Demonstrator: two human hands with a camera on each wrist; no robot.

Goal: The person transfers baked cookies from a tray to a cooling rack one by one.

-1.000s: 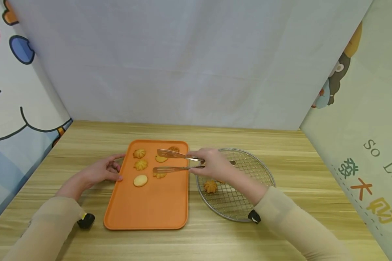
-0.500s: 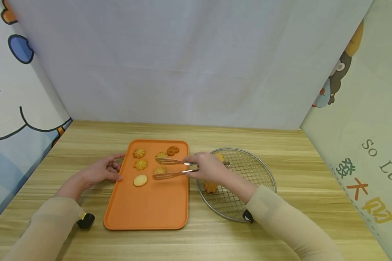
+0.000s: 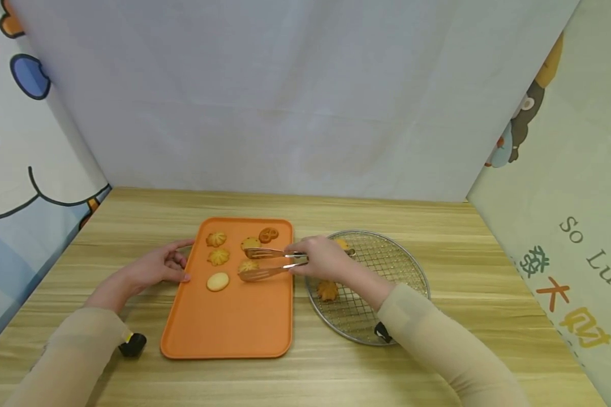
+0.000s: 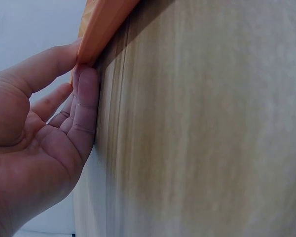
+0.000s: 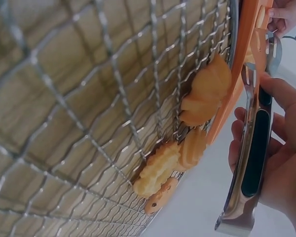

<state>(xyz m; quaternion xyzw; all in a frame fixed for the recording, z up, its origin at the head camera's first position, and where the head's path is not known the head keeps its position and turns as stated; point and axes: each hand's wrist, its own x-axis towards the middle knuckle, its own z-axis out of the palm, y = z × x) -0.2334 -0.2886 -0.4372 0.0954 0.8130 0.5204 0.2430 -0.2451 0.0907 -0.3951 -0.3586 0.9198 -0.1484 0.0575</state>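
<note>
My right hand (image 3: 322, 261) holds metal food tongs (image 5: 251, 163) with dark green grip inserts. Their slotted tips are spread around a ridged cookie (image 3: 249, 266) on the orange tray (image 3: 229, 322), one tip above it and one below in the head view. A round cookie with dark specks (image 3: 250, 243) and a pretzel-shaped cookie (image 3: 268, 235) lie just behind. To the left sit two swirled cookies (image 3: 216, 239) and a smooth oval cookie (image 3: 217, 281). My left hand (image 3: 159, 267) pinches the tray's left edge, thumb at the rim and fingers against its underside.
A round wire rack (image 3: 387, 271) stands right of the tray, with several cookies (image 5: 207, 94) on its left part, some hidden by my right hand in the head view. The wood-grain table (image 3: 438, 362) ends at a pale cloth backdrop (image 3: 285, 113), with printed panels on both sides.
My right hand has lowered the tongs slightly toward me and left, so their tips now flank the ridged cookie. The speckled and pretzel-shaped cookies show more fully. My left hand stays put.
</note>
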